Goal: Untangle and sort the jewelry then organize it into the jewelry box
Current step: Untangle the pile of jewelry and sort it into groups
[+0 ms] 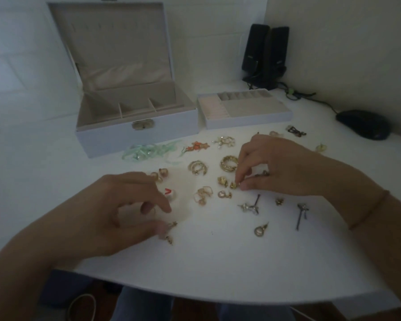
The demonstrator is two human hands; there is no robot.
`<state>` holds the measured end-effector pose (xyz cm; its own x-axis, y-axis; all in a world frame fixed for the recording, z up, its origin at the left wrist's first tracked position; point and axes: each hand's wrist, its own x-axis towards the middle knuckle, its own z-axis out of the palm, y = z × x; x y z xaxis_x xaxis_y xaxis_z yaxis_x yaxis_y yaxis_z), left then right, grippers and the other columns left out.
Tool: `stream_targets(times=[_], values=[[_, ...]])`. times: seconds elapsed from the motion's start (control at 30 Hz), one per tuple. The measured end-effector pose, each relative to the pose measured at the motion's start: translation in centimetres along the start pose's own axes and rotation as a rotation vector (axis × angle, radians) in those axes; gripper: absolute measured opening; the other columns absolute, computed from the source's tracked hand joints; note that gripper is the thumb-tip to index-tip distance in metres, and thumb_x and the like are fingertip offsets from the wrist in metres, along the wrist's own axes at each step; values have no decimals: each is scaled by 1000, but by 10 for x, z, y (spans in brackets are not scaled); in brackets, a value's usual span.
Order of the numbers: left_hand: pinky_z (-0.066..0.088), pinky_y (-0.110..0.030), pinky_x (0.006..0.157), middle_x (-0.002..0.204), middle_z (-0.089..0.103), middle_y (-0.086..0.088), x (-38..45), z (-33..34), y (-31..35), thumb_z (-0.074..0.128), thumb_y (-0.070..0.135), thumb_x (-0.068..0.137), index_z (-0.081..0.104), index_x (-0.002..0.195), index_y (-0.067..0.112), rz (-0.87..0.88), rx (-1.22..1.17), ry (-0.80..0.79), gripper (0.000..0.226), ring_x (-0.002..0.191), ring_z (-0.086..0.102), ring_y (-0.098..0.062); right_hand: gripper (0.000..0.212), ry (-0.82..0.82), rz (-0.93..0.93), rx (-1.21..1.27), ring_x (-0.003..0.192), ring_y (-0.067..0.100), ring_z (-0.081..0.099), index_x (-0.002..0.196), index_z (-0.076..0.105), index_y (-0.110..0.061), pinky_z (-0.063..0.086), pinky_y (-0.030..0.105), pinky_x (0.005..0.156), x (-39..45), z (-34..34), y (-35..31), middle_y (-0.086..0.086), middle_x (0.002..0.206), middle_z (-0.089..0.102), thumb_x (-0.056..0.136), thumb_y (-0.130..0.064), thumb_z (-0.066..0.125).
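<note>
- The right hand (271, 167) pinches a small gold earring (233, 184) against the white table (218, 262); the left hand (125, 209), fingers curled, pinches another gold piece (170, 231) near the table's front edge.
- Best lifted clear — neighbouring gold studs lie just beside it, easily dragged.
- Sorted pairs, twisted gold hoops (229, 162) and a mint ribbon (148, 151) crowd the way to the open jewelry box (137, 130) and its tray (248, 117) — both seemingly unfilled.

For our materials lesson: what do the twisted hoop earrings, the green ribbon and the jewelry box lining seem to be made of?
Twisted hoop earrings: gold-toned metal, judging by the yellow shine; plated or solid cannot be told.
Green ribbon: thin, sheer, glossy fabric or plastic, loosely crumpled.
Jewelry box lining: matte beige, velvet-like fabric, probably.
</note>
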<state>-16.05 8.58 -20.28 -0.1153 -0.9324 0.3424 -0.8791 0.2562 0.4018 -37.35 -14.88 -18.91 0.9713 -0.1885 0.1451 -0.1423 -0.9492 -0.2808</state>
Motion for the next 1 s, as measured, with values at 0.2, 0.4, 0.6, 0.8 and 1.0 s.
stream_targets(times=[0.2, 0.4, 0.6, 0.8, 1.0], values=[[43, -17, 63, 75, 61, 9, 35, -12, 7, 60, 47, 86, 71, 95, 33, -2, 18, 98, 21, 69, 57, -15, 6, 31, 50, 199, 85, 9, 59, 79, 69, -32, 42, 21, 72, -13, -19, 7, -13, 86, 67, 74, -36, 69], [41, -17, 59, 73, 65, 6, 67, -18, 10, 56, 46, 85, 73, 93, 27, -33, 9, 225, 27, 68, 56, -17, 9, 122, 98, 287, 66, 18, 60, 80, 71, -31, 50, 36, 65, -21, -30, 12, -8, 77, 70, 77, -24, 68], [40, -10, 62, 78, 64, 13, 85, -17, 5, 57, 46, 86, 71, 98, 34, -73, 56, 133, 22, 76, 58, -12, 31, 359, 289, 423, 53, 27, 43, 71, 70, -28, 37, 16, 42, -27, -42, 31, -16, 65, 67, 88, -4, 59], [48, -22, 79, 94, 60, 19, 104, 14, 6, 68, 28, 88, 69, 109, 38, -22, 165, -137, 23, 86, 54, -1, 14, 170, 167, 313, 77, 18, 65, 83, 73, -30, 54, 41, 77, -27, -39, 20, -10, 84, 72, 81, -17, 70], [48, -34, 87, 103, 63, 15, 118, 29, 9, 71, 31, 87, 71, 111, 35, 74, 304, -212, 25, 97, 53, -8, 6, 131, 139, 288, 66, 11, 58, 80, 71, -31, 50, 33, 69, -25, -36, 19, -20, 74, 67, 76, -28, 69]])
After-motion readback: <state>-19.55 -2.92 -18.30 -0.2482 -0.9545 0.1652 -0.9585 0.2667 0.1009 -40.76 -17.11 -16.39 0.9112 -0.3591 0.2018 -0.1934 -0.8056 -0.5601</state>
